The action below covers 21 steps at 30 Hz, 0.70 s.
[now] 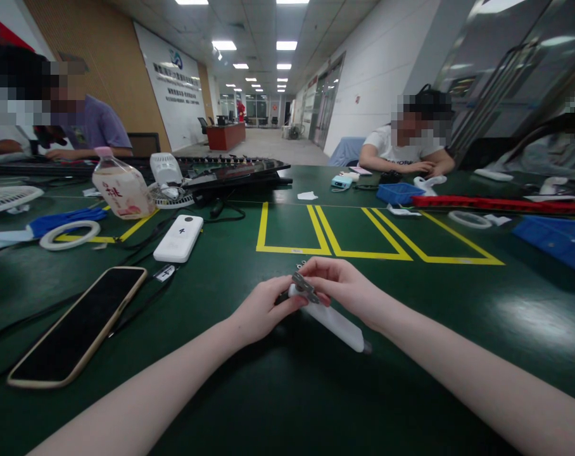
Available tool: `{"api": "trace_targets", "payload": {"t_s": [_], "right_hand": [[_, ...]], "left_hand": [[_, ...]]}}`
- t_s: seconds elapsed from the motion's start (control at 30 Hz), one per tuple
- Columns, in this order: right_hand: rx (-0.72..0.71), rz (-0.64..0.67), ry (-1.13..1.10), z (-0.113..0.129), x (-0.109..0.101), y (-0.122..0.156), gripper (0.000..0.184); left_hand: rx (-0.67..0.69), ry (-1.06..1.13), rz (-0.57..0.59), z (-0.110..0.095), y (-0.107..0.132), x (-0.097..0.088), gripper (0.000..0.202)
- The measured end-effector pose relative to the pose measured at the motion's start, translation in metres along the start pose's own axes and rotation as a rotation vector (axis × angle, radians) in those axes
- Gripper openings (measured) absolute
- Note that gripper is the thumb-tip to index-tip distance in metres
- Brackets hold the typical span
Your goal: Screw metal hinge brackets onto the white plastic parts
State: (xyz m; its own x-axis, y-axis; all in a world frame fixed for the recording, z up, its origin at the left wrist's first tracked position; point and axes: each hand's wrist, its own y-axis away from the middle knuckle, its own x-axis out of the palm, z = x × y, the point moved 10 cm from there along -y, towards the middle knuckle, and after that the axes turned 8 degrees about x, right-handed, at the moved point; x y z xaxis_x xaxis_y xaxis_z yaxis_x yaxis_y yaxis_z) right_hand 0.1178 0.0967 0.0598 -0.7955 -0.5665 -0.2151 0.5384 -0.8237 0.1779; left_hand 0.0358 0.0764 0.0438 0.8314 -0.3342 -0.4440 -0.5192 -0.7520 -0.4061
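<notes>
Between both hands is a white-handled tool (pixel 337 326) with a grey metal head; its exact kind is unclear. The white handle slants down to the right and ends in a dark tip. My left hand (pixel 263 307) is closed around the head end, its thumb along the white part, and a dark piece shows by its fingers. My right hand (pixel 342 285) is closed too, its fingertips pinching the metal head (pixel 305 288) from the right. Fingers hide part of the head. Small metal pieces (pixel 301 265) show just beyond the fingers.
A phone (pixel 78 326), white power bank (pixel 178 239), tape roll (pixel 73 234), blue gloves (pixel 66 220) and bottle (pixel 123 187) are on the left. Yellow tape outlines (pixel 294 250) mark the green table ahead. Blue trays (pixel 556 240) stand right. Other people sit across the table.
</notes>
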Motion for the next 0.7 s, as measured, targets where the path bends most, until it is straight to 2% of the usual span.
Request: {"api": "trace_targets", "payload": {"t_s": [0.13, 0.27, 0.4, 0.7], "right_hand": [[-0.122, -0.034, 0.044, 0.007, -0.002, 0.001, 0.020], [-0.258, -0.116, 0.226, 0.019, -0.006, 0.009, 0.018], [-0.275, -0.139, 0.345, 0.020, -0.006, 0.013, 0.020], [-0.275, -0.052, 0.326, 0.008, -0.003, 0.012, 0.022]], "left_hand": [[-0.022, 0.007, -0.013, 0.002, -0.001, -0.001, 0.024], [-0.035, -0.013, -0.019, 0.003, 0.000, -0.002, 0.026], [-0.033, -0.003, -0.010, 0.003, 0.001, -0.002, 0.026], [-0.057, 0.061, 0.021, 0.006, 0.001, 0.000, 0.026]]}}
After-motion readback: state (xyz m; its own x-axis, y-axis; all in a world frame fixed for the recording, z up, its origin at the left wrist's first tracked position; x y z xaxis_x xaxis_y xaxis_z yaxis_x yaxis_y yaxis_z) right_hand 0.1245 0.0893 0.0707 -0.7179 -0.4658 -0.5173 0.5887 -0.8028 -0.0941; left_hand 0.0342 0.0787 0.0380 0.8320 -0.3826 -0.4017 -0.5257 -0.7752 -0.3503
